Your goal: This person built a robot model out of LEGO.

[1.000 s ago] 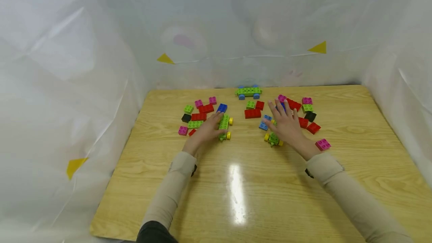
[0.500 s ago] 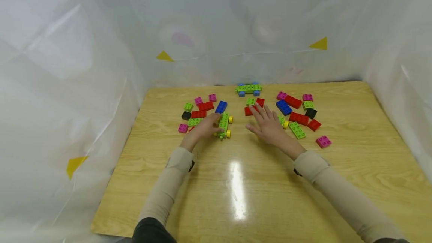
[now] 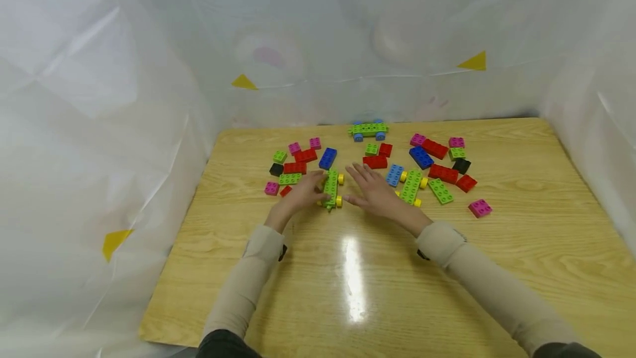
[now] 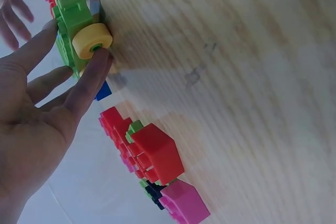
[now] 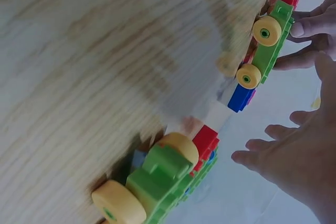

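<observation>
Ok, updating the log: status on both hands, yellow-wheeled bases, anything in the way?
Left hand at left base; grip unclear. Right hand empty, between left base and right base. Red brick beyond it, seemingly not blocking.

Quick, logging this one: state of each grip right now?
Left grip: closed, holding the green base with yellow wheels.
Right grip: open, holding nothing.

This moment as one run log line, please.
left hand: touches left yellow-wheeled green base | right hand: holds nothing, between it and right yellow-wheeled green base
</observation>
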Tool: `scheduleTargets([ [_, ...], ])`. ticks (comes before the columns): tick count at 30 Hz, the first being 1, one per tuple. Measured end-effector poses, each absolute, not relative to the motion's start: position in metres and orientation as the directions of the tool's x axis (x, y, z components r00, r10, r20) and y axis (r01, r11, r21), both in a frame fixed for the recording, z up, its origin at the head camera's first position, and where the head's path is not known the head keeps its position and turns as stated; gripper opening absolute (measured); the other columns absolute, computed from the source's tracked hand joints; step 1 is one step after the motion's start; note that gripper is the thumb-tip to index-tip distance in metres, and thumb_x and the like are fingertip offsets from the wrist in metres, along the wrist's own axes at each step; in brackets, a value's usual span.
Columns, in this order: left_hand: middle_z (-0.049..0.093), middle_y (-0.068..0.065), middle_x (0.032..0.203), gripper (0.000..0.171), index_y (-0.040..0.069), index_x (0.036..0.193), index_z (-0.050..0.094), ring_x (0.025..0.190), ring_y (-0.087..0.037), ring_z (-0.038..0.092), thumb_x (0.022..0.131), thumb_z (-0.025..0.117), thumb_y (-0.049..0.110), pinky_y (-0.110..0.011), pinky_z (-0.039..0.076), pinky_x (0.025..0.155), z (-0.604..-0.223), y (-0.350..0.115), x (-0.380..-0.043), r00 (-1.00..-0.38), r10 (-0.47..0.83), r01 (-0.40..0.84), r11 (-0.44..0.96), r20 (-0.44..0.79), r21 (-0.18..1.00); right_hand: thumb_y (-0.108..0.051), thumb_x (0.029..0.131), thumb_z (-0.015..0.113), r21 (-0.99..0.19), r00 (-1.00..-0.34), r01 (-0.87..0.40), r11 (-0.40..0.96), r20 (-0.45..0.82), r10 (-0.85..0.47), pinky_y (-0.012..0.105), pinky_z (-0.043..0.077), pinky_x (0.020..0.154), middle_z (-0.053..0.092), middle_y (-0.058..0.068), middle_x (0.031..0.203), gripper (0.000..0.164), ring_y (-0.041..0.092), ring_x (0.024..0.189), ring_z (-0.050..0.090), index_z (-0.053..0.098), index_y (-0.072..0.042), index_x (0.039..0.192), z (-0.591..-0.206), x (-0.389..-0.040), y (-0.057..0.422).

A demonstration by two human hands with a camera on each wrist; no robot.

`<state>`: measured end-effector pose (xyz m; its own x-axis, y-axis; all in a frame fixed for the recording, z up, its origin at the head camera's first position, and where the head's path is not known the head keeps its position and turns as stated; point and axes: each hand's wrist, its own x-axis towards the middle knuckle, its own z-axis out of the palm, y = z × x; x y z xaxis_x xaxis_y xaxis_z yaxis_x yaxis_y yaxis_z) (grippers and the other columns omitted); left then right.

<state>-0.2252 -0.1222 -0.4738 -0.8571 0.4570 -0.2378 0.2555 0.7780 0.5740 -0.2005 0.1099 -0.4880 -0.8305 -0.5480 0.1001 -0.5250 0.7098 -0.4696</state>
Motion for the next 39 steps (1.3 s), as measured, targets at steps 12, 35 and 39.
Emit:
scheduleTargets([
  [12, 0.028, -0.015, 0.154, 0.066, 0.004, 0.146, 0.040, 0.111, -0.027, 0.059, 0.090, 0.070, 0.023, -0.037, 0.047, 0.096, -0.476, -0.123, -0.211, -0.855, 0.459, 0.209, 0.729, -0.240, 0.651, -0.042, 0.087, 0.071, -0.644, -0.799, -0.438, 0.628, -0.041, -0.600, 0.055, 0.024, 0.111, 0.020, 0.020, 0.157, 0.095, 0.038, 0.142, 0.022, 0.015, -0.004, 0.154, -0.492, -0.207, 0.100],
  [35, 0.023, -0.011, 0.157, 0.071, 0.004, 0.147, 0.036, 0.107, -0.024, 0.062, 0.088, 0.072, 0.020, -0.028, 0.051, 0.088, -0.487, -0.124, -0.185, -0.842, 0.504, 0.206, 0.629, -0.191, 0.750, -0.039, 0.078, 0.080, -0.681, -0.747, -0.441, 0.584, -0.082, -0.659, 0.054, 0.025, 0.111, 0.029, 0.020, 0.153, 0.100, 0.039, 0.139, 0.027, 0.024, -0.002, 0.152, -0.503, -0.205, 0.101],
  [39, 0.025, -0.011, 0.156, 0.071, 0.003, 0.147, 0.037, 0.106, -0.024, 0.062, 0.088, 0.073, 0.020, -0.027, 0.051, 0.086, -0.488, -0.124, -0.183, -0.838, 0.516, 0.215, 0.612, -0.179, 0.761, -0.041, 0.076, 0.081, -0.676, -0.738, -0.455, 0.580, -0.078, -0.670, 0.055, 0.026, 0.110, 0.031, 0.019, 0.152, 0.100, 0.039, 0.139, 0.028, 0.025, -0.003, 0.151, -0.503, -0.204, 0.104],
])
